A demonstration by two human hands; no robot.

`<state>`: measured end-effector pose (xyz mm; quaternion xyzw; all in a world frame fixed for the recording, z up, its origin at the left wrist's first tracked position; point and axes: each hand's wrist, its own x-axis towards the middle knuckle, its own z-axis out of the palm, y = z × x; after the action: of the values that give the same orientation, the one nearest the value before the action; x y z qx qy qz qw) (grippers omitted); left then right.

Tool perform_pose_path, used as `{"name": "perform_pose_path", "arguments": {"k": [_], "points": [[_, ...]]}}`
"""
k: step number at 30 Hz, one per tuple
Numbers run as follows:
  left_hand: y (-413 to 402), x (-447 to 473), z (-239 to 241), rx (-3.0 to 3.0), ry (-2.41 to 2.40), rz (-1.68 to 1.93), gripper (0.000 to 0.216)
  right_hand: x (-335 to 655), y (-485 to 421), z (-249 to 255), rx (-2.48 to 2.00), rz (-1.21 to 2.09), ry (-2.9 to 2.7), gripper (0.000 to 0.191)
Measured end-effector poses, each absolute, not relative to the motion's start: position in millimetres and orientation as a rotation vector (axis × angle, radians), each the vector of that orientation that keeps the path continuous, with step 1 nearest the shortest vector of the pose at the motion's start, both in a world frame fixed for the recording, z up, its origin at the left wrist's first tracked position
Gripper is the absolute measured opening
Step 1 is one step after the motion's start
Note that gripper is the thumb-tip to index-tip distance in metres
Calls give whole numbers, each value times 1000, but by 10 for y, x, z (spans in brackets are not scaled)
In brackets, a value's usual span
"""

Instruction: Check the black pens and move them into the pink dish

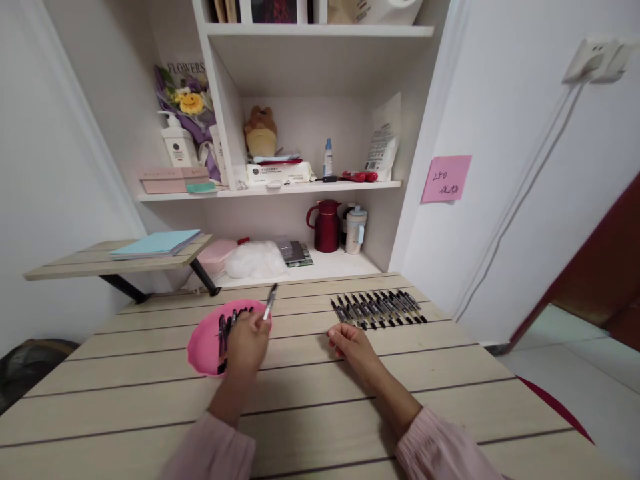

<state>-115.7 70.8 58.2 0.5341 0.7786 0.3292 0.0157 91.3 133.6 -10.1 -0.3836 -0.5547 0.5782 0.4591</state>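
On the pale slatted worktop (pixel 300 400), left hand (pixel 249 343) is hovering over the near-right rim of a pink dish (pixel 203 350), fingers closed in a pinch on one pen (pixel 271 301). Pen is standing nearly upright, tilting slightly right, gripped at its lower end, probably so the barrel is clearing the dish rim. More dark pens (pixel 223 333) are lying bunched in the dish, its wall likely stopping them from rolling. Right hand (pixel 349 341) is resting on the worktop, fingers loosely curled, holding nothing, just short of a row of pens (pixel 377 309). Row is lying side by side, parallel, all slanting alike; touching or barely apart, cannot tell which. Dish and row are sitting well apart.
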Motion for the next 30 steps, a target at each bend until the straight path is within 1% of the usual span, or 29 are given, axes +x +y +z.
{"name": "perform_pose_path", "arguments": {"k": [2,4,6,9,11,14,15,17,19,21,22,24,25,26,30], "points": [[701,-1408,632,1586,2556,919,30,873,1310,-132,-986,1358,-1477,31],[704,-1601,611,1512,2637,777,26,871,1295,-137,-1080,1194,-1662,26],[714,-1721,558,1450,2700,657,25,917,1299,-107,-1235,930,-1860,22],[727,-1792,498,1394,2762,555,30,1034,1336,-24,-1533,506,-2021,16],[724,-1789,499,1383,2780,513,33,1105,1371,29,-1703,323,-2053,17],[701,-1705,560,1470,2824,511,38,1150,1418,67,-1846,204,-2086,21],[690,-1649,585,1538,2831,571,38,1149,1432,67,-1871,181,-2092,22],[673,-1483,615,1711,2761,821,35,1130,1458,56,-1907,152,-2100,25],[667,-1248,587,1859,2496,1155,32,1106,1483,43,-1936,153,-2111,25],[679,-970,481,1871,2093,1358,26,1090,1506,39,-1952,169,-2124,23],[693,-830,402,1769,1906,1395,24,1086,1514,41,-1954,175,-2121,21],[734,-582,220,1357,1594,1393,19,1074,1511,50,-1948,193,-2070,20],[759,-486,130,1100,1478,1375,19,1060,1494,51,-1932,223,-2028,19],[785,-414,50,1000,1442,1362,21,1036,1466,47,-1895,280,-1984,19],[853,-356,-106,630,1229,1392,19,843,1255,-41,-1553,681,-1891,23]]}}
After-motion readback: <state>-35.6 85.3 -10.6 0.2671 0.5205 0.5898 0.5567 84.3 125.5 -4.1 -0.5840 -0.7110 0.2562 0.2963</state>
